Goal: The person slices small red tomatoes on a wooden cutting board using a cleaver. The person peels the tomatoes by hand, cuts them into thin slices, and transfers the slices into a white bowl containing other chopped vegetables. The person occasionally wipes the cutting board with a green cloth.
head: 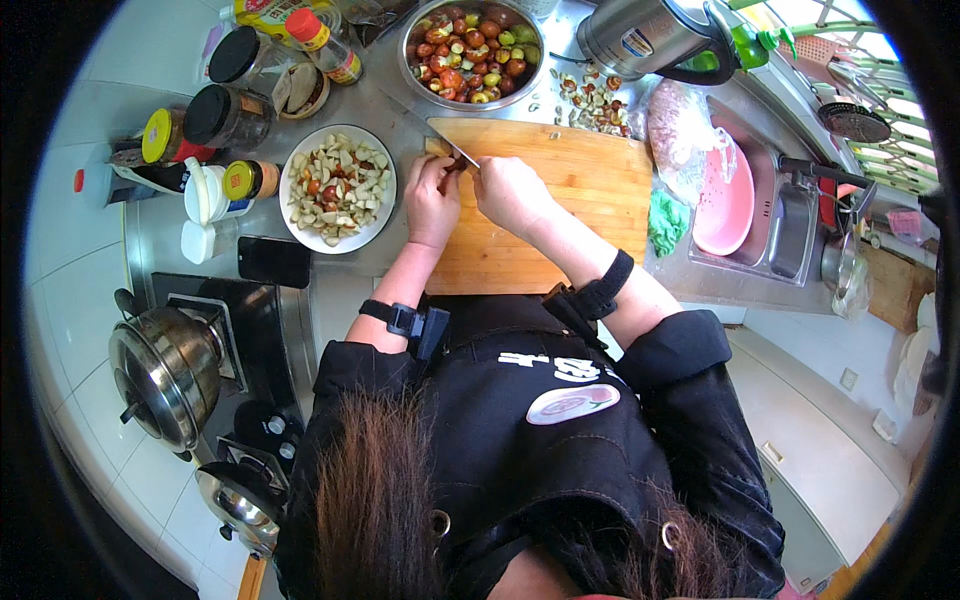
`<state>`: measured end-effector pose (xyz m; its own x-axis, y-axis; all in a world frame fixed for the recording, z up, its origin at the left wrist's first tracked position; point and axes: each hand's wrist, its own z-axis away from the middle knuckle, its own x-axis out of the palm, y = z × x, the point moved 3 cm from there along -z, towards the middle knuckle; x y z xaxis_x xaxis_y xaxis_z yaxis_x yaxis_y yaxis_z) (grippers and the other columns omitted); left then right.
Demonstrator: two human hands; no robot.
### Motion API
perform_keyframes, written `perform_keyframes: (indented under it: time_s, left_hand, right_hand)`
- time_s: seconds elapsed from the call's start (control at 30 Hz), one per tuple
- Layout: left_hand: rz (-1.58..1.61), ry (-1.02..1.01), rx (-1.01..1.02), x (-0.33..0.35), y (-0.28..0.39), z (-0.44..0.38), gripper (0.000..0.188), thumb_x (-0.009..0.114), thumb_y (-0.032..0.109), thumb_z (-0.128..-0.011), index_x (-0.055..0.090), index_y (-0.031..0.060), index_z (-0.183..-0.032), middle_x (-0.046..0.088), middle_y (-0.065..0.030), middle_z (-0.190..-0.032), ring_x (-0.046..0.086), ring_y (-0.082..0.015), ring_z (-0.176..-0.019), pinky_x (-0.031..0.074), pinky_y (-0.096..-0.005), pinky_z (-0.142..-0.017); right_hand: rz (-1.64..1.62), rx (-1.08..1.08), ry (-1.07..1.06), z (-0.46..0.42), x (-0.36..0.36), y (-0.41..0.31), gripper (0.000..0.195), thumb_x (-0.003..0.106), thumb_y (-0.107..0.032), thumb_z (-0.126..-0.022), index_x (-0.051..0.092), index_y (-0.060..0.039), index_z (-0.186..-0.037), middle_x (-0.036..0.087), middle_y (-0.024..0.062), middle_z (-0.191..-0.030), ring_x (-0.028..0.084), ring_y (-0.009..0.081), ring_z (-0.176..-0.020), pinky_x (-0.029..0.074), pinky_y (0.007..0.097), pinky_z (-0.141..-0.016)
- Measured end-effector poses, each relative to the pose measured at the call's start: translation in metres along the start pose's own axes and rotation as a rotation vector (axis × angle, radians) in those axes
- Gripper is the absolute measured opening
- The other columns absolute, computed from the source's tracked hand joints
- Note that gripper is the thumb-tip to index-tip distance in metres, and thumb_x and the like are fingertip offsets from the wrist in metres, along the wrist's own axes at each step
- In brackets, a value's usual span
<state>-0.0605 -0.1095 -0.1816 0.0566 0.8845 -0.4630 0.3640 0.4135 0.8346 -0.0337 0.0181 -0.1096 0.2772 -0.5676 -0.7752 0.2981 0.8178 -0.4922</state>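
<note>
My right hand (511, 193) is closed on the handle of a kitchen knife (450, 145), whose blade points up and left over the left edge of a wooden cutting board (555, 225). Beside the blade, my left hand (433, 196) has its fingertips on a small dark reddish-brown piece (454, 162), probably a jujube, largely hidden by the fingers. Left of that hand stands a white plate (290, 231) of pale chopped fruit pieces with some red ones. Beyond the board is a steel bowl (409, 69) full of red and green jujubes.
Pits and scraps (596, 105) lie beyond the board, near an electric kettle (637, 37). To the right are a bagged item (677, 124), a green cloth (667, 223) and a pink basin (724, 202) in the sink. Jars (225, 116), a phone (274, 262) and a stove pot (161, 375) are left.
</note>
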Motion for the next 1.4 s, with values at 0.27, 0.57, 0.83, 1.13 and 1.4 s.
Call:
perform_keyframes:
  time_s: [0.27, 0.57, 0.83, 1.13, 1.4]
  left_hand:
    - [-0.105, -0.003, -0.034, -0.009, -0.029, -0.018, 0.015, 0.063, 0.003, -0.085, 0.068, -0.0020, -0.099, 0.066, -0.0167, -0.090, 0.065, -0.0293, -0.072, 0.052, -0.0375, -0.065]
    - [0.045, -0.191, -0.004, 0.005, -0.012, 0.019, 0.015, 0.069, 0.001, -0.080, 0.064, 0.0008, -0.094, 0.065, -0.0163, -0.084, 0.065, -0.0350, -0.075, 0.052, -0.0426, -0.067]
    - [0.013, -0.213, -0.269, 0.000, -0.003, 0.003, 0.015, 0.069, 0.004, -0.081, 0.068, 0.0006, -0.096, 0.066, -0.0163, -0.086, 0.065, -0.0318, -0.073, 0.053, -0.0395, -0.066]
    - [-0.194, -0.250, -0.287, 0.010, -0.003, -0.005, 0.021, 0.077, 0.017, -0.076, 0.066, 0.0019, -0.085, 0.064, -0.0126, -0.082, 0.063, -0.0259, -0.067, 0.051, -0.0359, -0.064]
    - [0.271, -0.103, -0.369, -0.003, -0.001, 0.007, 0.028, 0.072, 0.006, -0.078, 0.060, 0.0005, -0.102, 0.070, -0.0080, -0.085, 0.067, -0.0117, -0.067, 0.054, -0.0257, -0.063]
  right_hand:
    - [-0.107, -0.046, 0.098, -0.020, 0.007, -0.009, 0.015, 0.057, -0.011, -0.083, 0.064, 0.0026, -0.086, 0.067, 0.0269, -0.079, 0.067, 0.0423, -0.080, 0.055, 0.0495, -0.073]
    - [-0.062, 0.001, 0.000, 0.011, 0.006, 0.012, 0.017, 0.056, -0.012, -0.085, 0.064, 0.0027, -0.086, 0.066, 0.0269, -0.078, 0.066, 0.0429, -0.077, 0.054, 0.0507, -0.072]
    - [-0.116, -0.054, 0.112, 0.001, 0.006, 0.002, 0.017, 0.055, -0.012, -0.088, 0.061, 0.0023, -0.094, 0.064, 0.0268, -0.072, 0.064, 0.0443, -0.072, 0.053, 0.0515, -0.069]
    - [-0.285, -0.277, 0.319, 0.048, -0.003, 0.018, 0.027, 0.055, -0.014, -0.091, 0.062, -0.0071, -0.116, 0.067, 0.0231, -0.084, 0.065, 0.0403, -0.078, 0.053, 0.0475, -0.071]
    - [0.171, -0.097, 0.357, 0.145, -0.027, 0.149, 0.050, 0.064, -0.012, -0.083, 0.050, -0.0108, -0.130, 0.062, 0.0150, -0.096, 0.064, 0.0318, -0.089, 0.053, 0.0405, -0.075]
